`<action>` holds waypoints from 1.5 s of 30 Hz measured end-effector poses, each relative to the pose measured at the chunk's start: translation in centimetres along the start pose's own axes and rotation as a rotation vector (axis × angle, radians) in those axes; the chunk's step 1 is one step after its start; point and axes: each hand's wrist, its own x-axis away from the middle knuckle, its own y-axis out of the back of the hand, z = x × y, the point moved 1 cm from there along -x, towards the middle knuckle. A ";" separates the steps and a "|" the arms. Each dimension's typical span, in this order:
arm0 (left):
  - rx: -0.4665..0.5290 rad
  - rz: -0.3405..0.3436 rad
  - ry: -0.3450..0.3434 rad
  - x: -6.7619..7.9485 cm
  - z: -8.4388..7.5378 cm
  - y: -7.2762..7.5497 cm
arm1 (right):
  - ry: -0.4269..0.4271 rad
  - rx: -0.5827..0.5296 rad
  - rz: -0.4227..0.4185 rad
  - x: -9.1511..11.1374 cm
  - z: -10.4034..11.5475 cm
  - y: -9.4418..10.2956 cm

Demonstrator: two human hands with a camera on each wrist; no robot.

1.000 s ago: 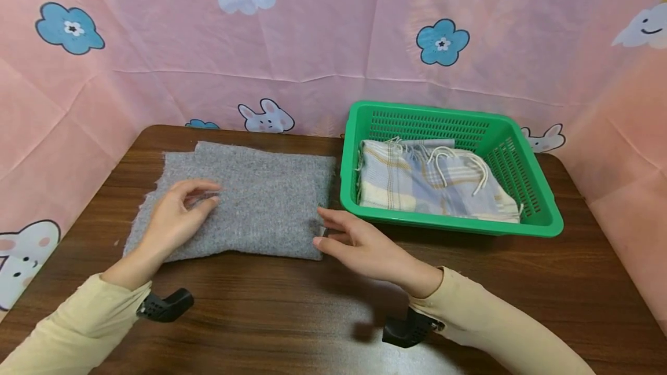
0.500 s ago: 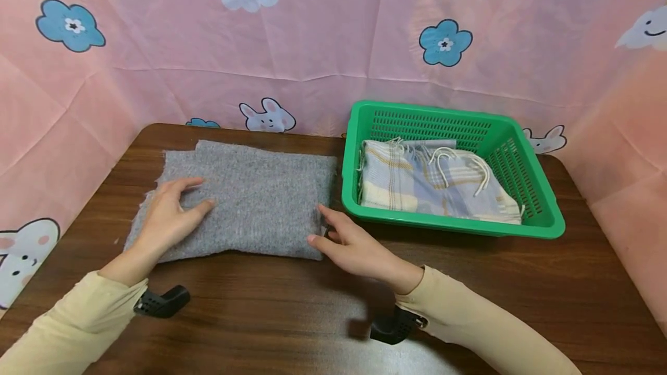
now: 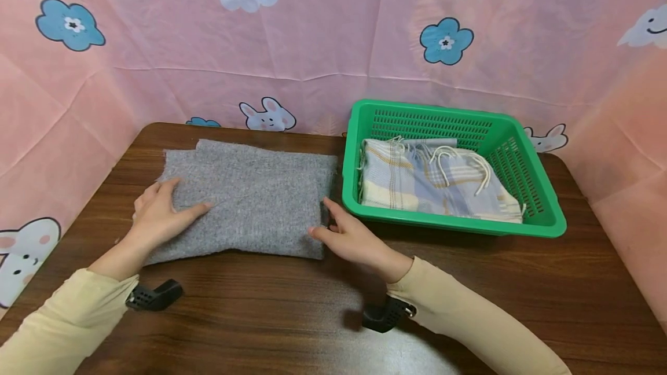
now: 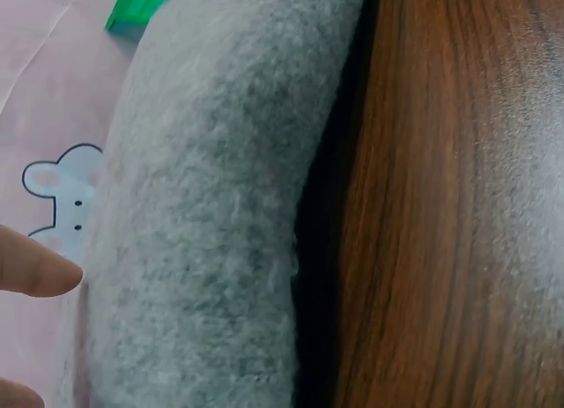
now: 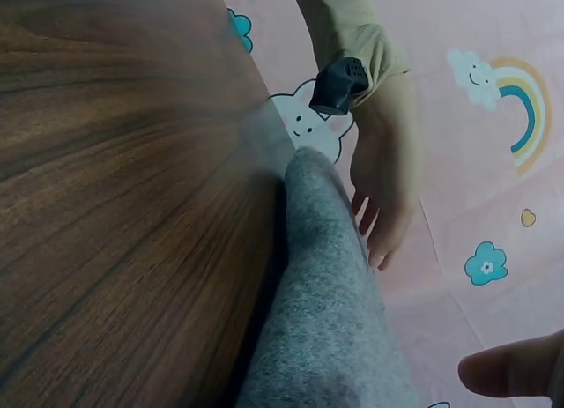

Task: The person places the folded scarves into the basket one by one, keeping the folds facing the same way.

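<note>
A folded grey woollen cloth (image 3: 255,201) with a frayed left side lies flat on the table. Over its left end is my left hand (image 3: 158,213), thumb spread away from the fingers and pointing right across the cloth. My right hand (image 3: 359,242) is at the right end, its thumb above the top layer and its index finger along the side; the other fingers are mostly hidden. In the right wrist view the thumb (image 5: 511,370) appears apart from the cloth. A fingertip (image 4: 44,267) shows beside the cloth in the left wrist view.
A green plastic basket (image 3: 453,225) stands right of the grey cloth, close to its edge. Inside lies a folded plaid scarf (image 3: 406,178) with white fringes. Behind the brown wooden table (image 3: 250,311) hangs a pink printed curtain (image 3: 323,33).
My left hand has shifted left towards the cloth's left edge, its thumb spreading wider. My right hand has moved slightly left, closer to the right edge. Cloth and basket stay in place.
</note>
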 end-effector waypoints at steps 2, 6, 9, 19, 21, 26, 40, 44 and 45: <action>-0.001 0.010 0.026 -0.1 0.2 0.1 | -0.004 -0.011 -0.003 -0.2 -0.1 0.0; 0.006 0.051 0.081 -0.3 0.8 0.3 | -0.017 -0.029 -0.015 -0.5 -0.3 -0.1; 0.029 0.090 0.105 -0.4 1.2 0.5 | -0.020 -0.030 -0.027 -0.6 -0.5 -0.2; 0.118 0.160 0.130 -0.9 1.8 0.4 | -0.034 -0.056 -0.041 -1.3 -0.9 -0.6; 0.128 0.174 0.141 -0.9 1.8 0.4 | -0.045 -0.059 -0.044 -1.4 -0.9 -0.7; 0.132 0.194 0.162 -1.1 1.9 0.3 | -0.074 -0.062 -0.057 -1.5 -0.9 -0.8; 0.009 0.197 0.167 -1.7 2.4 0.3 | -0.144 -0.168 -0.063 -2.3 -1.3 -0.8; -0.017 0.175 0.158 -1.9 2.5 0.2 | -0.137 -0.212 -0.062 -2.7 -1.4 -0.9; -0.016 0.169 0.155 -1.9 2.5 0.2 | -0.133 -0.223 -0.059 -2.8 -1.4 -1.0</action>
